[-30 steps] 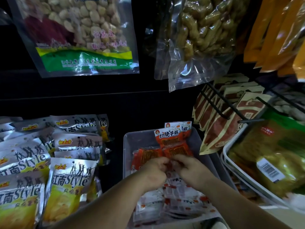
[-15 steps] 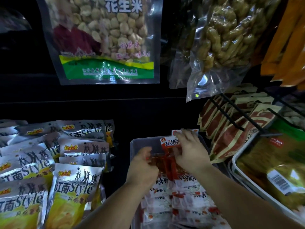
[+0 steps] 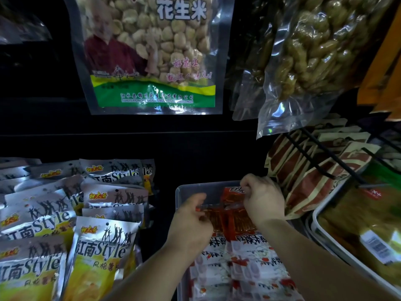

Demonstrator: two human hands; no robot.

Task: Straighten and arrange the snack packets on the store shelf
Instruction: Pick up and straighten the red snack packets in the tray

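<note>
Red snack packets (image 3: pixel 236 220) at the back of the clear bin (image 3: pixel 186 192), both hands on them

Left hand (image 3: pixel 191 227) pinches the top seal of one, right hand (image 3: pixel 263 198) pinches the top of its neighbour, fingers curled, just behind the white packets (image 3: pixel 249 268). They look feather-light, floppy and slick, so I'd guess they slump once let go. Best hold is that flat sealed edge up top, not the crinkly middle where fingers would slide.

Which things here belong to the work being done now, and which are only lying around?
In use: left hand, right hand, red snack packets they hold, clear bin.
Lying about: silver Style packets, hanging peanut bag, brown striped packets, white tray.
</note>
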